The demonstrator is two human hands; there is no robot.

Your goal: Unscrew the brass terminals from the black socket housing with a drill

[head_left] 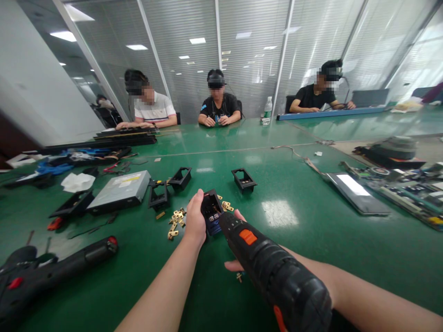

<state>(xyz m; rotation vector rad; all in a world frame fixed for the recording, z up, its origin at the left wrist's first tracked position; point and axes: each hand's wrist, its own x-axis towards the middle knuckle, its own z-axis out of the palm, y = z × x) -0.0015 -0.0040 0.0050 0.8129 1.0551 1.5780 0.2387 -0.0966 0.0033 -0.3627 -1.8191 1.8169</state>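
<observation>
My left hand (196, 216) grips the left side of a black plastic housing (211, 201), whose open side faces me. Small metal parts show inside it. In my right hand (238, 264) is a black cordless screwdriver (273, 263) with an orange switch; its body hides most of that hand. The tool's nose points at the housing's near right corner, and its tip is hidden. Beside the left hand lies a pile of small brass pieces (177, 221), with more brass pieces (226, 205) right of the housing. A few tiny screws (239, 276) lie beneath the right hand.
Similar black frames (244, 180) stand farther back on the green table (214, 159). Left are an optical drive (121, 190) and another black power tool (69, 263). A phone (358, 193) and circuit boards (408, 189) lie right. Three people sit across the table, near a bottle (267, 110).
</observation>
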